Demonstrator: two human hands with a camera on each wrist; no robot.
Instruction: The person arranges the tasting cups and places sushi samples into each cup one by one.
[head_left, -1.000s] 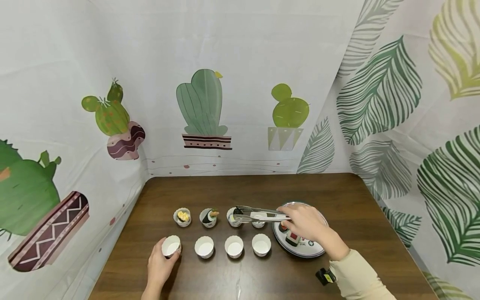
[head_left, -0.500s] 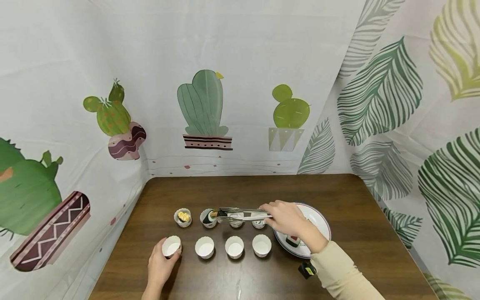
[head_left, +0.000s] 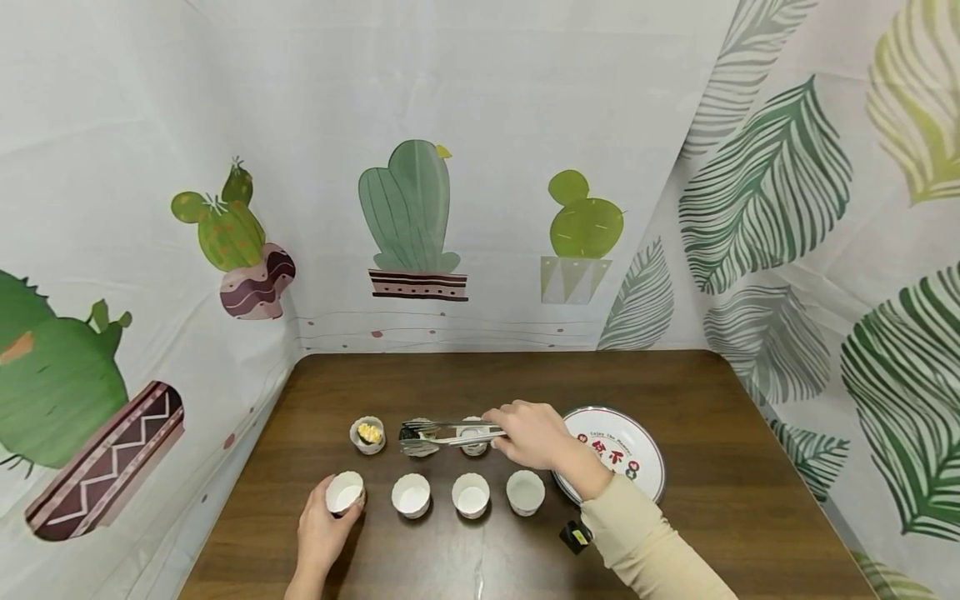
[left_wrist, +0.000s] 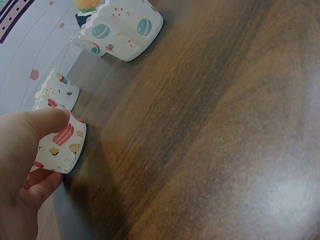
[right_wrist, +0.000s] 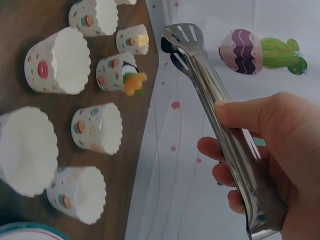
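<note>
My left hand [head_left: 324,527] grips the front-left paper baking cup [head_left: 345,493], thumb on its patterned side in the left wrist view. My right hand [head_left: 534,435] holds metal tongs [right_wrist: 220,115] with slotted tips, raised above the back row. A small dark piece [right_wrist: 167,46] sits between the tips, its kind too hidden to tell. In the head view the tips cover much of the second back cup; the right wrist view shows a toy sushi piece with an orange top [right_wrist: 134,82] in it. The leftmost back cup [head_left: 367,446] holds sushi with yellow topping [head_left: 368,432].
More white paper cups stand in the front row, such as the middle one [head_left: 471,497] and the right one [head_left: 525,493]. A round white plate [head_left: 647,442] with red lettering lies to the right, partly behind my forearm. A patterned curtain [head_left: 495,108] hangs behind the brown table [head_left: 645,375].
My right hand has moved left with the tongs and the dark piece, from over the third back cup to over the second. More of the plate's lettering shows. My left hand stays on its cup.
</note>
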